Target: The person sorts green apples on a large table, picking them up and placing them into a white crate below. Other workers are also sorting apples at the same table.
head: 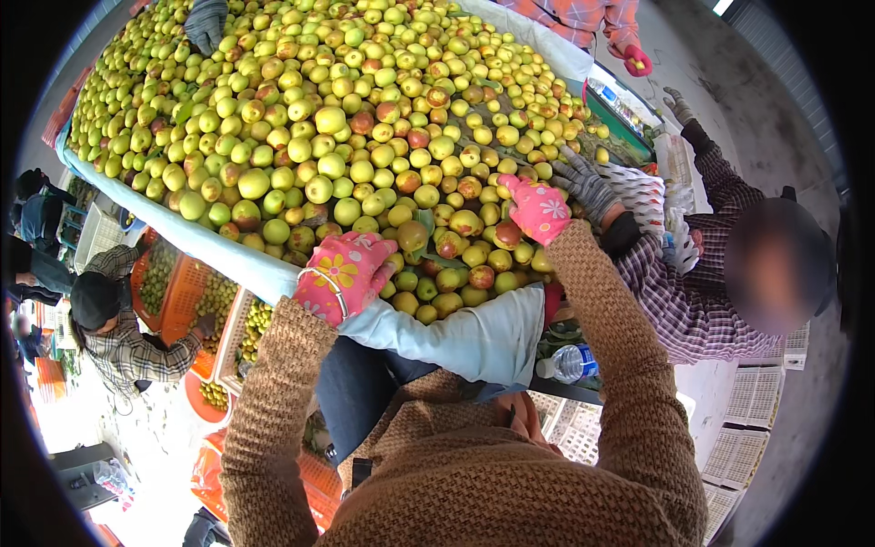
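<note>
A broad heap of green and reddish-brown jujubes [328, 164] spreads over the sorting table before me. My left hand [345, 273], in a pink flowered glove with a thin bangle at the wrist, rests on the fruit by the near cloth edge, fingers curled. Further right, my right hand [540, 208] wears a matching glove and reaches into the heap, its index finger touching the fruit. Whether either palm holds a jujube is hidden. Between the hands lie loose jujubes and a green leaf [424, 222].
Pale blue cloth [451, 335] covers the table's near rim. A co-worker's grey-gloved hand [584, 181] is close beside my right hand; another grey glove [206, 27] touches the far heap. A plastic bottle [571, 363] lies below right. Orange crates [174, 287] with fruit stand left.
</note>
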`<state>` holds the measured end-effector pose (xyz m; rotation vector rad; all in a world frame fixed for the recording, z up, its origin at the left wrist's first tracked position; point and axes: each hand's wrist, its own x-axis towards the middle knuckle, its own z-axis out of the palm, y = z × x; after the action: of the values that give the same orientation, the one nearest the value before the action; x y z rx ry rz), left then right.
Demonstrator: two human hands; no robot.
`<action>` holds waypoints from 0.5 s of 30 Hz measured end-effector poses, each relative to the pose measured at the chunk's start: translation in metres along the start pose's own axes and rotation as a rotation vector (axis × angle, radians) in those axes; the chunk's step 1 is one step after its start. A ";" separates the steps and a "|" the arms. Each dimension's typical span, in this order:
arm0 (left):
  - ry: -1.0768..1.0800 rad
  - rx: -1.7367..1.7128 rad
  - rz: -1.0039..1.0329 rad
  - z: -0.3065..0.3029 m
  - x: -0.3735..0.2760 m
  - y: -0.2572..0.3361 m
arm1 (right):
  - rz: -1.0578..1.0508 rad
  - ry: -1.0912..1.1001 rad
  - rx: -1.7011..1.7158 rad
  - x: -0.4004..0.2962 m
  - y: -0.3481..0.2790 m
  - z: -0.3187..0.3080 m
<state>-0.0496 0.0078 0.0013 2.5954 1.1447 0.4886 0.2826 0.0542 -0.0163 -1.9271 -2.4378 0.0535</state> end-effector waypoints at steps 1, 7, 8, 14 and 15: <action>0.004 -0.002 0.002 0.000 0.000 0.001 | 0.032 -0.069 0.256 0.001 0.003 -0.007; -0.003 0.004 0.017 0.000 0.002 0.002 | -0.004 0.022 1.303 -0.055 0.019 -0.083; -0.002 0.012 0.014 -0.001 0.001 0.001 | 0.099 -0.025 1.394 -0.075 0.024 -0.097; -0.016 -0.019 0.022 -0.005 -0.002 0.004 | 0.570 0.031 1.272 -0.261 0.072 -0.112; -0.010 -0.033 0.026 -0.004 -0.002 0.004 | 0.624 0.082 1.228 -0.301 0.085 -0.110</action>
<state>-0.0501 0.0046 0.0059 2.5842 1.0920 0.4957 0.4398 -0.2180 0.0885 -1.7673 -1.0585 1.1160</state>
